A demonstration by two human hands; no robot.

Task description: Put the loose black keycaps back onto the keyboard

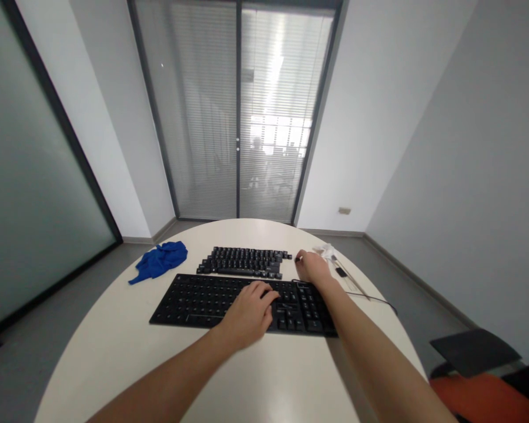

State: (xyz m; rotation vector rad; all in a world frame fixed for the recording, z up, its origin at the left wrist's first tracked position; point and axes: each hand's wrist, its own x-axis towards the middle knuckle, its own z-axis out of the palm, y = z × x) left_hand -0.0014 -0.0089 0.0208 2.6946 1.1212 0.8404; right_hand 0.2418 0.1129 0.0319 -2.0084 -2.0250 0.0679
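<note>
A black keyboard [194, 296] lies across the table in front of me. Its left part shows bare key sockets, while keycaps still sit on the right part, around the number pad. Behind it, loose black keycaps [247, 258] are laid out in keyboard-like rows. My left hand [249, 314] rests on the keyboard's middle with its fingers stretched out. Beyond the keyboard's right part, my right hand [312, 267] is closed in a pinch on a small black keycap [297, 259], just right of the end of the keycap rows.
A crumpled blue cloth [161, 260] lies at the table's left. Toward the right edge are a white crumpled tissue [327, 251], a thin stick-like tool with a black part [341, 272] and the cable [374, 298]. An orange and black chair [476, 352] stands at the right.
</note>
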